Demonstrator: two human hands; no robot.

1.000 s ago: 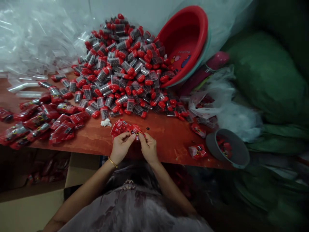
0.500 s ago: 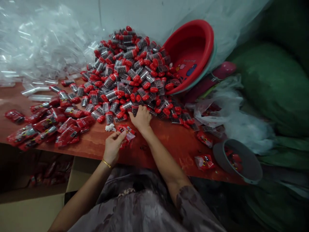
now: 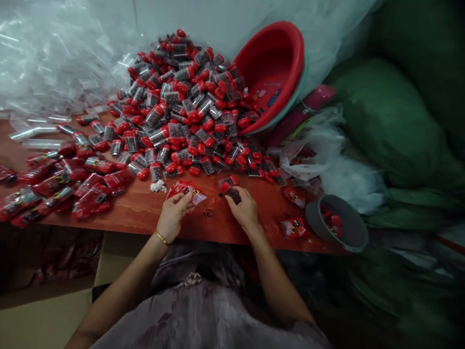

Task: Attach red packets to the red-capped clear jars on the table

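My left hand has thumb and fingers pinched on a red printed plastic packet with a clear end, just above the table. To its right, my right hand is closed on a small clear container with a red cap and dark contents. Its fingers hide part of the container. Behind both hands rises a large heap of similar red-capped containers. A small dark ring lies on the table between the hands, and a crumpled white scrap sits left of the packet.
Filled red packets are piled at the left. Clear sleeves lie behind them. A red basin leans at the back right. A grey bowl holding red pieces stands near the table's front edge. An open carton is below left.
My right hand has drawn back from the heap toward me and to the right, bringing a red-capped container. My left hand stays on the packet. The view has shifted slightly.
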